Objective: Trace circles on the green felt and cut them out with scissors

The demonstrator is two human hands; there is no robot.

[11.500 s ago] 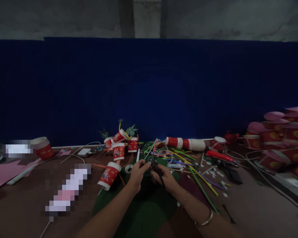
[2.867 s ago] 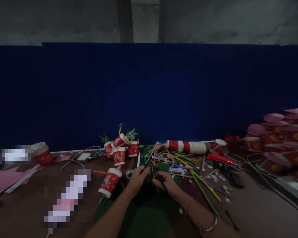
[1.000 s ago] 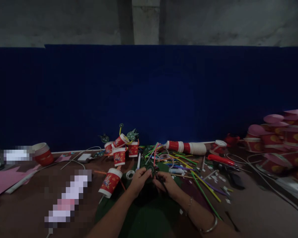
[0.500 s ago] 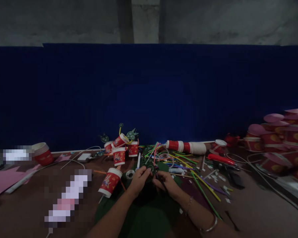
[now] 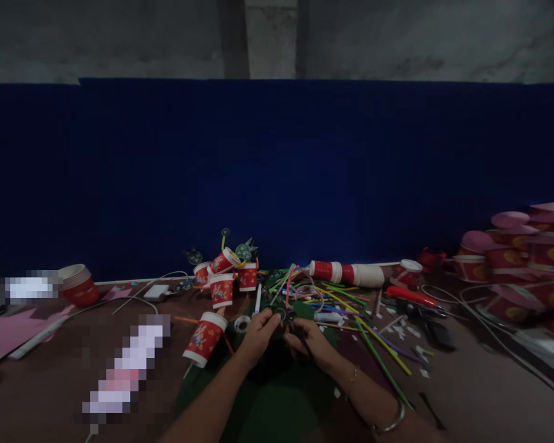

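My left hand (image 5: 260, 329) is closed, pinching a small dark green paper cutout (image 5: 281, 313) between thumb and fingers. Close beside it, my right hand (image 5: 313, 344) is wrapped round black-handled scissors (image 5: 301, 339), whose blades reach toward the paper and are hard to make out in the dim light. Both hands are over a dark green sheet (image 5: 277, 403). To the left of my left hand lie a roll of tape (image 5: 242, 324) and a tilted red paper cup (image 5: 205, 339) with straws sticking out.
Coloured straws (image 5: 341, 301) and white paper scraps spread beyond my right hand. Stacked red cups (image 5: 346, 272) lie along the back edge, near a red-handled tool (image 5: 415, 296). Decorated cups (image 5: 512, 258) pile up at far right. A blue partition (image 5: 277, 166) rises behind the table.
Both hands stay almost in place with the paper and the scissors. The right hand's grip has shifted very slightly; everything else looks the same.
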